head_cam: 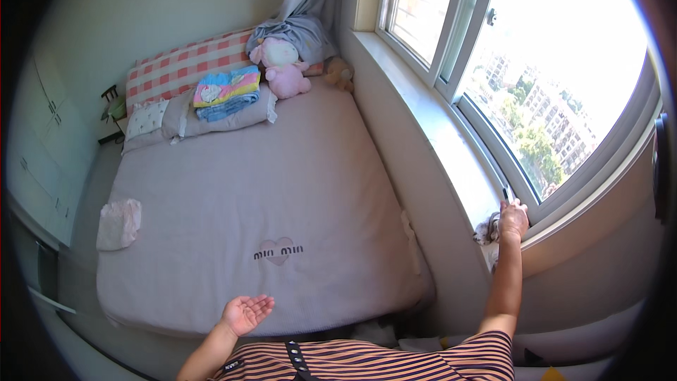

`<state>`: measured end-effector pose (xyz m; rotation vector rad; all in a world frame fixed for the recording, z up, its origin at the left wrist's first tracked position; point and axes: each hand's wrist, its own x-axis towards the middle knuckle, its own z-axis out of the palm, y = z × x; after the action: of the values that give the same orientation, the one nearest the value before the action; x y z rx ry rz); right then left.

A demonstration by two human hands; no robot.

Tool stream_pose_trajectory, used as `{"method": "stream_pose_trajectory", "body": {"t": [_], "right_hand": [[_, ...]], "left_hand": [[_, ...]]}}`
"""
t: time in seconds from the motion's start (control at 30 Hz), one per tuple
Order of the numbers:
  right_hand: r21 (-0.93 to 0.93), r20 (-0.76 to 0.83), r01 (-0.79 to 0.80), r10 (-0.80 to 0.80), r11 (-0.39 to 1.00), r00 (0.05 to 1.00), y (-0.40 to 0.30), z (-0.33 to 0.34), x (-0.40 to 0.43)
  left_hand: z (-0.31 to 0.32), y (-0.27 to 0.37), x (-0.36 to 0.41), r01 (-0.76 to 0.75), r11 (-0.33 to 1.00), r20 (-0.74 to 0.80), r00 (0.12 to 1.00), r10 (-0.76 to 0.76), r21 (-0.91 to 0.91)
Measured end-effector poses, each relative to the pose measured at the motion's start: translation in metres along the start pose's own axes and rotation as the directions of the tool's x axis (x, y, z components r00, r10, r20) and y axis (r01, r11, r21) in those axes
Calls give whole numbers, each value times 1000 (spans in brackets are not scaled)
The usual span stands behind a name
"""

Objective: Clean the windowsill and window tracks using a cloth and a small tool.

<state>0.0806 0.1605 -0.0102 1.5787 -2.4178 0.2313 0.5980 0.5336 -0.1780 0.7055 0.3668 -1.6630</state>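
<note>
My right hand point(513, 219) reaches to the near end of the white windowsill point(423, 111), beside the lower frame of the sliding window point(534, 132). Its fingers are closed around a small dark-and-light object point(506, 193) too small to identify. A crumpled patterned cloth point(487, 229) lies on the sill just left of that hand. My left hand point(247, 314) is held palm up with nothing in it, over the near edge of the bed point(254, 185), which has a pinkish-grey cover with a heart patch.
Folded colourful cloths point(227, 92) rest on a pillow point(211, 116) at the bed's far end, near a pink plush toy point(286, 79) and a brown one point(339, 74). A white cloth point(119, 224) lies on the left edge. White cabinets point(47, 143) line the left wall.
</note>
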Motion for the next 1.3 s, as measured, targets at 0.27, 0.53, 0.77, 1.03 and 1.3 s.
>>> {"method": "stream_pose_trajectory", "body": {"t": [0.27, 0.53, 0.77, 1.03, 1.3], "right_hand": [[-182, 142, 365, -343, 913, 929, 10, 74, 61], [-157, -42, 86, -93, 984, 995, 5, 52, 38], [106, -112, 25, -13, 994, 994, 16, 69, -42], [217, -199, 81, -37, 973, 979, 34, 82, -34], [59, -505, 317, -245, 947, 827, 57, 149, -6]], "left_hand": [[-7, 2, 8, 90, 995, 59, 994, -87, -42], [-23, -8, 2, 110, 991, 62, 993, -105, -81], [-25, -13, 10, 109, 992, 116, 988, -100, -68], [16, -16, 12, 84, 992, 61, 994, -90, 96], [-10, 1, -2, 185, 978, 52, 980, -191, 97]]}}
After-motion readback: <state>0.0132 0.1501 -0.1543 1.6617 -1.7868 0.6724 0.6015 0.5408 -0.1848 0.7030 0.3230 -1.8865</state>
